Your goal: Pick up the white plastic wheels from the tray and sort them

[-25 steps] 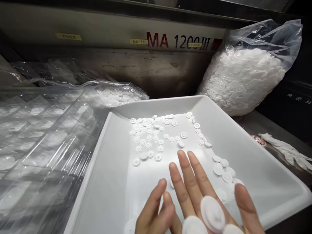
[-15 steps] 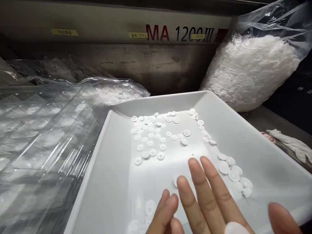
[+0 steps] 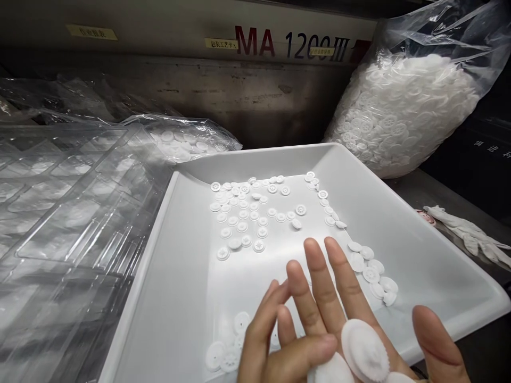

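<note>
My right hand (image 3: 351, 303) lies palm up over the near part of a white tray (image 3: 419, 239), with a few large white plastic discs (image 3: 365, 351) resting on its palm. My left hand (image 3: 271, 340) is close beside it, fingers curled, its thumb reaching onto the discs on the palm; whether it grips one is hidden. Many small white toothed discs (image 3: 247, 213) lie scattered on the tray's far floor. More discs (image 3: 371, 274) lie along its right slope, and a few others (image 3: 229, 351) near the front edge.
A bulging clear bag of white discs (image 3: 403, 111) leans at the back right. A smaller bag of discs (image 3: 187, 141) lies behind the tray. Stacked clear blister trays (image 3: 67, 213) fill the left. A white glove (image 3: 467, 234) lies at the right. A machine panel marked MA 1200 (image 3: 255, 42) runs behind.
My right hand came back up into view with discs showing on its palm. My left hand closed in, its thumb now on the discs. The view tilted slightly.
</note>
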Tool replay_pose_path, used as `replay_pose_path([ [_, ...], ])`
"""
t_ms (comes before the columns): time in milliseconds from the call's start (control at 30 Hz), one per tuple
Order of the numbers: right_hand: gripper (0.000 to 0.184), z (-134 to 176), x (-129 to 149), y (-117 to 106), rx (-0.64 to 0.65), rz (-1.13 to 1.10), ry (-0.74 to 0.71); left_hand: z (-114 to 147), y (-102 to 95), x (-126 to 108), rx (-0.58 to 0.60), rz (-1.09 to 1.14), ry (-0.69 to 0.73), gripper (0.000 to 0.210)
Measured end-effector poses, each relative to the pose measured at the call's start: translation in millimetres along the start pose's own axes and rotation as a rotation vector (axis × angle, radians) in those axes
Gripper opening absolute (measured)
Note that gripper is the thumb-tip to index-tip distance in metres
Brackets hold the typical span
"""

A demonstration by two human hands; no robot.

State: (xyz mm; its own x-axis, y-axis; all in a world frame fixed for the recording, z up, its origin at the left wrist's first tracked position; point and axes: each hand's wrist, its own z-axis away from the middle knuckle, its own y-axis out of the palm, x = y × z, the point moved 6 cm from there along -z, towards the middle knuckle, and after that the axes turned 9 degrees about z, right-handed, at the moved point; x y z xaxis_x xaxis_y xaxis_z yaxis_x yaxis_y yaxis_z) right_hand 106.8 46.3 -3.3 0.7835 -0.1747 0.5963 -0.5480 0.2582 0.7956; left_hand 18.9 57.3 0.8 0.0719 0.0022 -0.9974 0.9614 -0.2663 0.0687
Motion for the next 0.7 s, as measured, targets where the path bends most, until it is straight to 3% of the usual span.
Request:
replay_pose_path([
  [133, 0.053, 3.9, -0.8, -1.5, -0.087, 0.102, 0.001, -1.3, 7.1, 1.7, -0.047, 0.074, 0.009, 0.030],
  [267, 0.058, 6.7, -0.3, -1.0, -0.145, 0.156, -0.005, 0.2, 8.2, 3.7, -0.054, 0.106, 0.023, 0.019],
  [467, 0.056, 5.2, 1.8, -3.6, -0.157, 0.138, -0.035, 4.4, 8.1, 11.1, -0.046, 0.134, -0.046, 0.017],
  [533, 0.056, 5.4, 3.3, -4.0, -0.164, 0.167, -0.048, 4.4, 9.1, 13.4, -0.065, 0.248, -0.115, 0.015],
  [600, 0.055, 6.6, 5.1, -2.0, -0.174, 0.266, -0.094, 5.0, 10.2, 17.2, -0.089, 0.428, -0.198, 0.015],
  [700, 0.042, 10.8, 11.1, 7.1, -0.205, 0.704, -0.301, 5.8, 4.6, 27.2, -0.127, 0.625, -0.243, 0.023],
])
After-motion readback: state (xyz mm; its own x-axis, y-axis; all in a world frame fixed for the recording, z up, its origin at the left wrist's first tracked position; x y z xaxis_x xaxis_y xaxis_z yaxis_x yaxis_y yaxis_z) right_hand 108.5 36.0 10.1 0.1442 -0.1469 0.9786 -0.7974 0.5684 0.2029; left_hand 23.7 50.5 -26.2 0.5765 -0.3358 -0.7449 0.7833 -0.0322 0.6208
